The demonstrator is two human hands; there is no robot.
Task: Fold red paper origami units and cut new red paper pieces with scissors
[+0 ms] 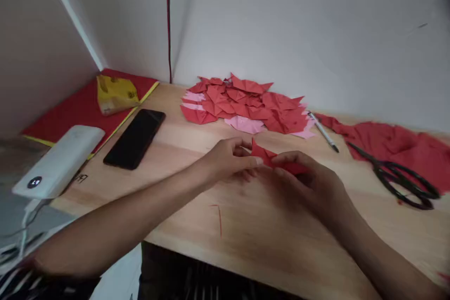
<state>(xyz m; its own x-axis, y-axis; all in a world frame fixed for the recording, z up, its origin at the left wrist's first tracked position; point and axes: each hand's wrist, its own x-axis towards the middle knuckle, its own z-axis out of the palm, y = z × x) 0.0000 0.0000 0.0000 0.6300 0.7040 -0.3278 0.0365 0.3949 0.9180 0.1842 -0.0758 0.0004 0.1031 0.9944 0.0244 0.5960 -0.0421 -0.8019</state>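
Left hand [230, 157] pinches one end of the folded red paper [263, 153], a sharp point poking up; right hand [316, 178] grips the other end, fingers curled round it. That creased piece sits right between them, over smooth, pale-grained wood [274, 253]. Beyond both hands, a heap of spiky red and pink paper [246, 105]! Right of the right hand, loop-handled black scissors [381, 168] lie partly over wrinkled red material [390, 143].
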